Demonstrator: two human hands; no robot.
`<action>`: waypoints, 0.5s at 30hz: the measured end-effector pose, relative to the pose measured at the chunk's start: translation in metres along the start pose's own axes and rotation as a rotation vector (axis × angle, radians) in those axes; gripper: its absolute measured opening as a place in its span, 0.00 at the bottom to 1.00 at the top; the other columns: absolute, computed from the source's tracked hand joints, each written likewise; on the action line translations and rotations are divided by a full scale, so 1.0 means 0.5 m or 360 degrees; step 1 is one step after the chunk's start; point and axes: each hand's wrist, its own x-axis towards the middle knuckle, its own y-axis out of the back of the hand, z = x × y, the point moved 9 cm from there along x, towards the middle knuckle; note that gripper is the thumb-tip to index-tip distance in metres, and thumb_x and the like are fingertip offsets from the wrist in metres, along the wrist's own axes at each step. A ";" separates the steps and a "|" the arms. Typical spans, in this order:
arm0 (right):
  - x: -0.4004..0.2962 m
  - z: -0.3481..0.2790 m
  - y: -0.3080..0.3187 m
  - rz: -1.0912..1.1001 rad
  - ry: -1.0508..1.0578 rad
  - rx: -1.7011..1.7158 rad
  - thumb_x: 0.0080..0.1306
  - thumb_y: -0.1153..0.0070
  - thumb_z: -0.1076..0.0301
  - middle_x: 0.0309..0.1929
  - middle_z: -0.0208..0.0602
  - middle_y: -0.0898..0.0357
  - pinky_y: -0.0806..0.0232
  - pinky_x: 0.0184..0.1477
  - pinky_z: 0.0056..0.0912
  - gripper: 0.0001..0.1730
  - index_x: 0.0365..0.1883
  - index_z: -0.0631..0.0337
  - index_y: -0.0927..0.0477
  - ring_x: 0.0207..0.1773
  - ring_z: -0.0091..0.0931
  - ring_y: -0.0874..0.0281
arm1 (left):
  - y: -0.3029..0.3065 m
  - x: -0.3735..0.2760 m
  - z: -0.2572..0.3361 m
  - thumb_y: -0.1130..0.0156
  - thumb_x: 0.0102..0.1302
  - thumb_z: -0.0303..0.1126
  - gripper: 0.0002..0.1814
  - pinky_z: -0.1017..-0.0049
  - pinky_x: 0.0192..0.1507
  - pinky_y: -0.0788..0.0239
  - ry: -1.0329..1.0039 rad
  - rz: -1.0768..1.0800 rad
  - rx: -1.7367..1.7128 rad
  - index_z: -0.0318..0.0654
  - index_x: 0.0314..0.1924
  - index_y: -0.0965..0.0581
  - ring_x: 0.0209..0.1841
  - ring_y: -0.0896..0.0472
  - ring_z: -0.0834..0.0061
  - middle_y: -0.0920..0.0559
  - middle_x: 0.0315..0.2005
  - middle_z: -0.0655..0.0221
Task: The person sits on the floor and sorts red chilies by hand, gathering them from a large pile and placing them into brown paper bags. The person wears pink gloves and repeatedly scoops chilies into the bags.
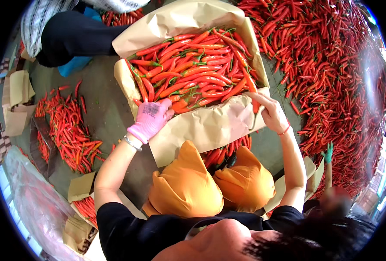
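Note:
A box lined with brown paper (209, 122) lies before me, filled with long red chili peppers (196, 71) with green stems. My left hand (152, 119), in a pink glove, rests on the near left corner, its fingers curled at the peppers and the paper; whether it grips anything is hidden. At the near right corner my bare right hand (269, 109) has its fingers at the paper edge, beside a red chili pepper (255, 106) that hangs over the rim with its stem towards me. Its exact hold cannot be told.
A large heap of red chilies (330, 84) spreads along the right. A smaller pile (70, 133) lies on the floor at left, near open cartons (16, 88) and plastic sheeting (33, 199). Another person's dark-clothed leg (78, 36) is beyond the box; a green-gloved hand (327, 152) reaches at right.

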 end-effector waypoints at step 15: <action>0.033 -0.042 -0.003 0.0359 0.0157 -0.0213 0.56 0.45 0.79 0.47 0.47 0.22 0.30 0.56 0.42 0.30 0.60 0.60 0.25 0.52 0.44 0.25 | 0.008 0.160 0.018 0.36 0.60 0.57 0.49 0.52 0.75 0.54 -0.0258 0.0629 0.0493 0.35 0.73 0.40 0.73 0.41 0.48 0.37 0.71 0.48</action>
